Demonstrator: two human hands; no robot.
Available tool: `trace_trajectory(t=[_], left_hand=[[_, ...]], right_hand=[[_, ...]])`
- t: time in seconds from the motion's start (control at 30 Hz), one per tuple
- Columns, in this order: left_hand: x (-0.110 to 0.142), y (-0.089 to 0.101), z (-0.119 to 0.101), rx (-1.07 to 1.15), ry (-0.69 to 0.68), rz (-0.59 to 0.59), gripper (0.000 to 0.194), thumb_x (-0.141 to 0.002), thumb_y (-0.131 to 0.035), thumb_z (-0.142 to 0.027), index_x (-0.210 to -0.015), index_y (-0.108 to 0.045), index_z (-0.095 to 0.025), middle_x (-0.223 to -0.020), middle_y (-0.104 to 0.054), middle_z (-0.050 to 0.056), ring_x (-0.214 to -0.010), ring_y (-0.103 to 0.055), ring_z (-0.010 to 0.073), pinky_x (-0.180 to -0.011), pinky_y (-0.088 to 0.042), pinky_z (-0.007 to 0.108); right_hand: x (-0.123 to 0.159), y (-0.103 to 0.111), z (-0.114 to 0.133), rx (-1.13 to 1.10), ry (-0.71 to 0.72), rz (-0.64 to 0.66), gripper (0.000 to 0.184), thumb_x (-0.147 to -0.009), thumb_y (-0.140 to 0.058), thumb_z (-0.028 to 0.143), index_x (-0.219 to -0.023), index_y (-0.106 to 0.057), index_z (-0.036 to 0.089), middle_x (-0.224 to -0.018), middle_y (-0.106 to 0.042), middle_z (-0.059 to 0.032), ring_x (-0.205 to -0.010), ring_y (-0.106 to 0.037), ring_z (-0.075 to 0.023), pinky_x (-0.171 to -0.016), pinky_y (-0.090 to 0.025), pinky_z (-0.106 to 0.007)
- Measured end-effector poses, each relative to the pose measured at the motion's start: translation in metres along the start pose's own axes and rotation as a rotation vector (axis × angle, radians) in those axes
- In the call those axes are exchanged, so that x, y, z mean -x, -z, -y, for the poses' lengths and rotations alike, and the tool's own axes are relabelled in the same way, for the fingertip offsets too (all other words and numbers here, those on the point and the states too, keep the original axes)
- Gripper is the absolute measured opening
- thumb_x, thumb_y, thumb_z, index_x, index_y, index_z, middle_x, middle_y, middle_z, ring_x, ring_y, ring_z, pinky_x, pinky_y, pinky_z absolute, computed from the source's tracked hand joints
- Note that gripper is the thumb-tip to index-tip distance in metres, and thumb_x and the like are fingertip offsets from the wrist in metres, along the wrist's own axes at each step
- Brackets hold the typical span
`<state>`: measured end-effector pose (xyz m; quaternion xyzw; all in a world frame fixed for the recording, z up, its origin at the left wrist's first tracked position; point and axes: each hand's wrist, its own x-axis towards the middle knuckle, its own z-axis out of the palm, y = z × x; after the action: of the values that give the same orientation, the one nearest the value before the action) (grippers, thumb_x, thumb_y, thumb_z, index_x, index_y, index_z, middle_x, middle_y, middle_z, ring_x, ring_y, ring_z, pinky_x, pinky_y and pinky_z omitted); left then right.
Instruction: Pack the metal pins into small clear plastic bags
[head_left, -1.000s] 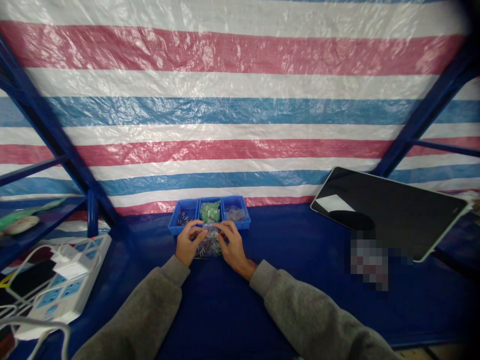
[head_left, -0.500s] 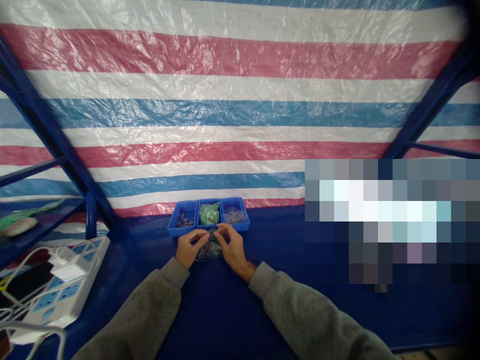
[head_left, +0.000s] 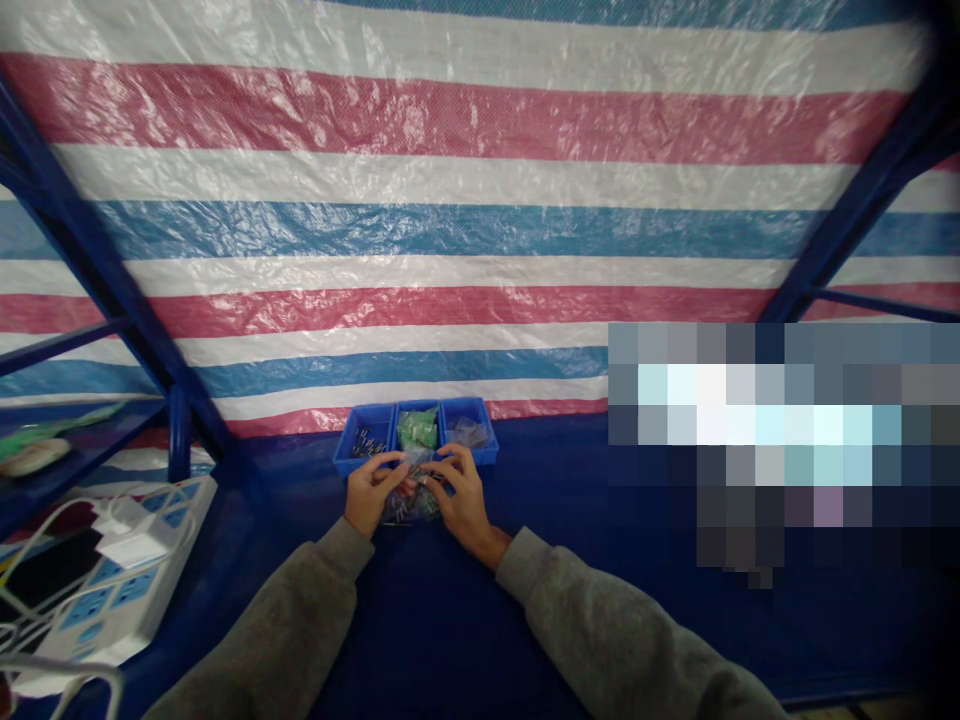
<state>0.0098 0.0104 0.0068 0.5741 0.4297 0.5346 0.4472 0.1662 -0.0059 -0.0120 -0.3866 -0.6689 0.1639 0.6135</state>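
Note:
My left hand (head_left: 372, 492) pinches a small clear plastic bag (head_left: 415, 459) between thumb and fingers. Right beside it, my right hand (head_left: 463, 498) is closed at the fingertips around a small dark, thin piece (head_left: 432, 477) at the bag's edge; its exact kind is too small to tell. Below the fingers, a pile of filled clear bags (head_left: 409, 510) with dark and greenish bits lies on the table. Behind the hands stand three joined blue bins: the left bin (head_left: 351, 464) has dark, thin metal pieces, the middle one green packets (head_left: 418, 428), the right one clear bags (head_left: 470, 433).
A white power strip (head_left: 142, 590) with plugs and white cables lies at the left edge of the blue table (head_left: 442, 640). Blue frame bars (head_left: 127, 300) rise on both sides. A striped plastic sheet (head_left: 465, 230) hangs behind. The right side is pixelated.
My fingers have drawn slightly apart, and the clear bag shows again between them. My left hand has shifted a little left. Pixelation now covers the dark panel seen earlier on the right.

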Motion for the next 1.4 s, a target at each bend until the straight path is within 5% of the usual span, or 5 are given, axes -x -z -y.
trace_trajectory(t=[0.43, 0.67, 0.97, 1.13, 1.4], left_hand=[[0.003, 0.0, -0.008, 0.031, -0.101, -0.008, 0.03, -0.08, -0.055, -0.04, -0.094, -0.056, -0.013, -0.056, -0.06, -0.001, -0.043, -0.055, 0.011, -0.043, -0.044, 0.022], [0.004, -0.001, -0.008, -0.008, -0.115, -0.018, 0.026, -0.08, -0.055, -0.037, -0.089, -0.057, -0.013, -0.054, -0.058, -0.002, -0.042, -0.053, 0.0105, -0.043, -0.044, 0.022], [-0.004, 0.015, -0.003, -0.72, -0.316, -0.021, 0.022, -0.079, -0.054, -0.038, -0.083, -0.064, -0.019, -0.059, -0.061, 0.0, -0.05, -0.054, 0.0121, -0.052, -0.039, 0.022], [-0.008, 0.021, 0.003, -1.159, -0.341, 0.082, 0.019, -0.079, -0.052, -0.036, -0.081, -0.065, -0.022, -0.059, -0.062, 0.0, -0.056, -0.057, 0.0158, -0.053, -0.033, 0.023], [-0.004, 0.016, 0.004, -1.195, -0.378, 0.107, 0.022, -0.083, -0.047, -0.036, -0.084, -0.064, -0.022, -0.063, -0.064, 0.001, -0.059, -0.058, 0.0154, -0.055, -0.034, 0.023]], right_hand=[[-0.011, 0.002, -0.007, -0.393, -0.43, -0.196, 0.025, -0.08, -0.055, 0.04, -0.078, -0.056, 0.016, -0.055, -0.054, 0.0033, -0.044, -0.048, -0.0094, -0.042, -0.041, -0.02], [-0.022, 0.004, -0.016, -0.669, -0.579, -0.304, 0.044, -0.079, -0.058, 0.039, -0.114, -0.048, 0.015, -0.093, -0.066, -0.0088, -0.063, -0.066, -0.0167, -0.06, -0.054, -0.031], [-0.001, 0.003, 0.001, 0.189, -0.06, 0.076, 0.016, -0.084, -0.049, 0.02, -0.087, -0.065, 0.02, -0.085, -0.063, -0.0051, -0.081, -0.059, -0.0164, -0.074, -0.046, -0.027], [-0.003, 0.003, -0.015, 0.574, -0.145, 0.229, 0.014, -0.082, -0.053, 0.019, -0.087, -0.066, 0.02, -0.08, -0.065, -0.0052, -0.075, -0.061, -0.0178, -0.067, -0.043, -0.026], [-0.003, 0.002, -0.026, 0.7, -0.192, 0.352, 0.011, -0.082, -0.055, 0.021, -0.081, -0.066, 0.021, -0.078, -0.068, -0.0061, -0.075, -0.063, -0.018, -0.062, -0.041, -0.025]])
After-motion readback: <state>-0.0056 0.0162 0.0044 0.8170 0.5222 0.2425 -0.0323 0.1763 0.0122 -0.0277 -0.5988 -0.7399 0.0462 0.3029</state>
